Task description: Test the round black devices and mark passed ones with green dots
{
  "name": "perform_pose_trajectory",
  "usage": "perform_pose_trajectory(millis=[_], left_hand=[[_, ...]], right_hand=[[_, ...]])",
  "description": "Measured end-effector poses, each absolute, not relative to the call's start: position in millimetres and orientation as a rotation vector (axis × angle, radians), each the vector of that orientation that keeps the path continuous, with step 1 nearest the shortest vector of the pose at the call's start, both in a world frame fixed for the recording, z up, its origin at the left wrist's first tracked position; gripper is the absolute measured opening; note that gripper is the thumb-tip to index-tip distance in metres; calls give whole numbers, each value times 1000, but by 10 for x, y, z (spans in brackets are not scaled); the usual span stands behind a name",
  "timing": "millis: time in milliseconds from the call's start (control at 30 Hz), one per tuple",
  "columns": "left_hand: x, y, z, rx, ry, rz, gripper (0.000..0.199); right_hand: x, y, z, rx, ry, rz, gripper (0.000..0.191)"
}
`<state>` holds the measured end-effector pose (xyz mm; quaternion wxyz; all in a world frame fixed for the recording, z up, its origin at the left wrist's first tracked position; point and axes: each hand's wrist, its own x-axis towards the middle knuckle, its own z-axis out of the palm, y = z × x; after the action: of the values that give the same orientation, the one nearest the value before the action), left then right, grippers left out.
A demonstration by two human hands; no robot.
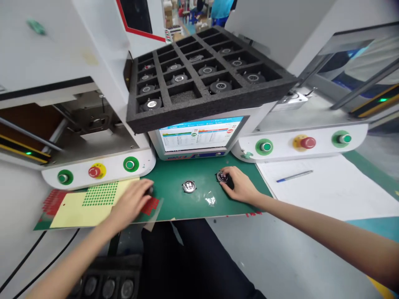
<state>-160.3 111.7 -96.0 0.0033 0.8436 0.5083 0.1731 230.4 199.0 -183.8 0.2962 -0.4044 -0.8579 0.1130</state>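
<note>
My right hand [238, 185] has its thumb and fingers closed round the edge of a round black smartwatch case [222, 177] with a lit face, at the green mat. A second smartwatch case [188, 186], silver-rimmed with white figures on its screen, lies face up between my hands. To the left, my left hand [132, 201] is curled over a small dark object [151, 191]; my fingers cover most of it, so its kind is unclear. A crumpled piece of clear film [210, 199] lies on the green mat [174, 207] near my right hand.
A black foam tray [205, 104] holding several watch cases rests above the monitor [199, 137]. Button panels [102, 168] of two machines flank it. Sticker sheets [75, 209] lie left; a pen [294, 176] lies on white paper [336, 191] at right. Another foam tray [135, 265] sits below.
</note>
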Motion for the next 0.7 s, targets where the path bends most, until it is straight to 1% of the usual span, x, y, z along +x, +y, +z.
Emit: perform_pose_trajectory(millis=[67, 133, 300, 433, 567, 700], left_hand=[[-1344, 876, -1219, 2559, 1525, 429, 32], [-1203, 782, -1334, 2452, 1574, 404, 30], [-937, 904, -1227, 2281, 1794, 393, 39], [-533, 1202, -1196, 2263, 1826, 346, 43], [-250, 1454, -1218, 2265, 1807, 310, 35], [-166, 1502, -1172, 2299, 1756, 297, 26]], right_hand=[[2291, 1977, -1830, -1079, -2282, 284, 16], [2281, 1966, -1822, -1084, -2285, 270, 16], [2262, 1946, -1806, -1099, -2270, 266, 18], [2246, 1937, -1773, -1118, -2260, 247, 18], [2252, 1949, -1750, -1170, -2263, 188, 21], [2263, 1960, -1773, -1207, -2240, 154, 23]])
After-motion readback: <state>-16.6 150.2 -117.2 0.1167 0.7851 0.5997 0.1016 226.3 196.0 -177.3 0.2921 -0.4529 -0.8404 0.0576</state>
